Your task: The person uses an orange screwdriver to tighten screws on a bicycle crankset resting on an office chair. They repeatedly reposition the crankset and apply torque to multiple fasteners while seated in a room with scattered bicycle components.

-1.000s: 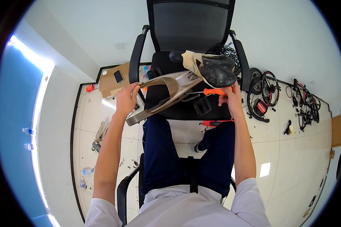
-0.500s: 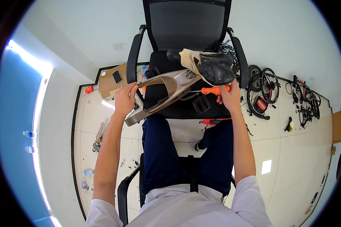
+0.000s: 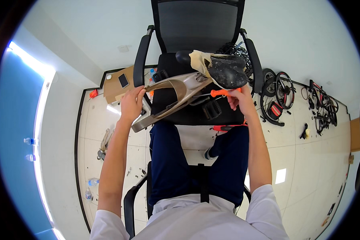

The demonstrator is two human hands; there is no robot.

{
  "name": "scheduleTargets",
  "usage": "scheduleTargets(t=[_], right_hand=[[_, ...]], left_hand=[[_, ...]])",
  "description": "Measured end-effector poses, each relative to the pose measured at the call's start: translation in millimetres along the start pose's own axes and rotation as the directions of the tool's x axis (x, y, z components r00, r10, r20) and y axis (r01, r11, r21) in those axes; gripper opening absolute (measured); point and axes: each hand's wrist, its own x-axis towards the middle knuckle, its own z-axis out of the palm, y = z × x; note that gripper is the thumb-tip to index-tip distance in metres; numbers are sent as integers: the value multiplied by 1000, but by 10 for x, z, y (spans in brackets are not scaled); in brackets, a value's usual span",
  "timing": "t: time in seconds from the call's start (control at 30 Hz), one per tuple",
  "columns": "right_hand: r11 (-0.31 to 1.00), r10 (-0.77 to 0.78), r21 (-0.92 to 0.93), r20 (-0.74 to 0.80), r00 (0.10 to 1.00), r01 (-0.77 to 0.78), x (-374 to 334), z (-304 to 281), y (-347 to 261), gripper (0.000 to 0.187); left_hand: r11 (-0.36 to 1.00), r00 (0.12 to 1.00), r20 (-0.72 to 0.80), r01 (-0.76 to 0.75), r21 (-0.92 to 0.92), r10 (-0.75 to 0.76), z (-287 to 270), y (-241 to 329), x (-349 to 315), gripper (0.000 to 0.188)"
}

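Note:
A champagne-coloured plastic housing (image 3: 195,81) with a large oval opening lies slanted over the black seat of an office chair. My left hand (image 3: 132,103) is closed on its left end. In my right hand (image 3: 241,100) is a screwdriver (image 3: 220,93) with an orange handle, its shaft pointing left toward the housing's lower edge; I cannot make out exactly what the tip touches. Just above that hand rests a worn black bicycle saddle (image 3: 228,71) with torn cream covering, at the housing's right end. A black bicycle pedal (image 3: 212,110) lies below the shaft.
The office chair (image 3: 198,28) faces me, armrests on both sides. A phone (image 3: 123,81) lies on cardboard at the left. Bicycle wheels (image 3: 285,90) and a dark frame (image 3: 324,102) lie on the right floor. A red-and-black object (image 3: 228,128) is below the seat edge, plastic bottles (image 3: 93,183) at lower left.
My right hand has turned, tilting the screwdriver so its handle sits a little higher and its fingers have shifted. My left hand and the housing have hardly moved.

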Motion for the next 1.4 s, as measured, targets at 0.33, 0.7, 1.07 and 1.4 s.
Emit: scheduleTargets(t=[0.33,0.7,1.07,1.4], right_hand=[[914,-12,-403,-116,993,-36,-9,38,-142,24],[934,-2,-358,-21,1000,-6,62,-15,-99,15],[885,-326,-353,0,945,305,-26,66,-153,21],[995,33,-81,-236,971,-54,-174,18,60,30]], left_hand=[[1000,1000,-12,-5,-5,4,17,-45,4,30],[1000,1000,8,13,18,-13,0,-7,5,29],[1000,1000,3,-1,30,1,-20,62,-5,29],[993,992,57,109,52,-112,-51,144,14,29]])
